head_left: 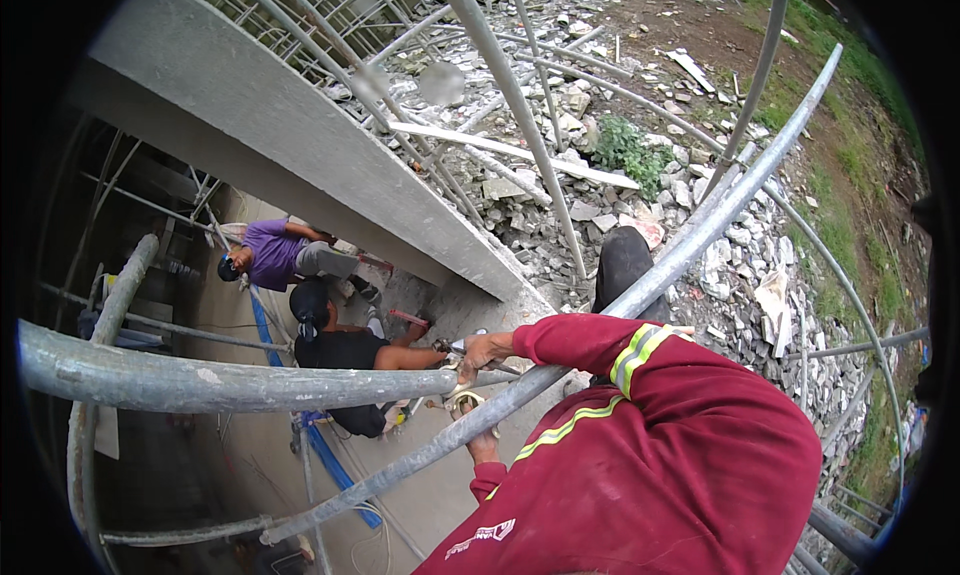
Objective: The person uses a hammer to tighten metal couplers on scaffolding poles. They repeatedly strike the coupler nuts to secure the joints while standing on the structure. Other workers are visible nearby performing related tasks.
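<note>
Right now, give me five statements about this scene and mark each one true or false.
1. The right hand is by the end of a metal pole. True.
2. The left hand touches a plant amid the rubble. False: the hand is by the pole, and the plant is well away from it.
3. The beam is grey. True.
4. Only one co-worker shows. False: there is one in purple and one in black.
5. In the picture, rubble lies right of the beam. True.
</note>
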The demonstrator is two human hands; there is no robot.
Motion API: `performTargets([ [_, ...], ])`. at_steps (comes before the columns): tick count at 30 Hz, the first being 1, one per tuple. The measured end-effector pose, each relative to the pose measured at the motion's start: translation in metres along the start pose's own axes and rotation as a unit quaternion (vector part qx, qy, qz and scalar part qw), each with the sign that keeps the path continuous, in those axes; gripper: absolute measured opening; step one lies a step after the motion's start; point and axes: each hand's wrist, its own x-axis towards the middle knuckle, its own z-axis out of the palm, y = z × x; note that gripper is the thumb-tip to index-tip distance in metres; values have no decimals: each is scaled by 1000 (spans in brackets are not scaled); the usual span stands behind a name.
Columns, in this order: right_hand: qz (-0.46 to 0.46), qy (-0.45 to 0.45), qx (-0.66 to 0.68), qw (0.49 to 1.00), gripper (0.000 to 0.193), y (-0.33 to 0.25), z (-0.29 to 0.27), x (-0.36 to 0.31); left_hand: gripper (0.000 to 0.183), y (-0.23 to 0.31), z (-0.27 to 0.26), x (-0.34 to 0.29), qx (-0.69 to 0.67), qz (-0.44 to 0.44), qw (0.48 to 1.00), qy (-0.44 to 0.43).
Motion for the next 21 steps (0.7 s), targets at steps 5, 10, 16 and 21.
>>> performTargets([
  [5,-9,-17,20,1000,36,-17,12,-9,36,-18,-32,17,-129,-3,992,-12],
  [10,-14,22,29,999,32,-21,13,-19,42,-29,-15,14,-179,-19,983,-23],
  [16,9,15,71,997,26,-20,12,-22,72,-3,16,-8,-213,-39,972,-96],
  [21,10,19,110,994,22,-19,6,-16,79,4,15,3,-136,-1,986,-101],
])
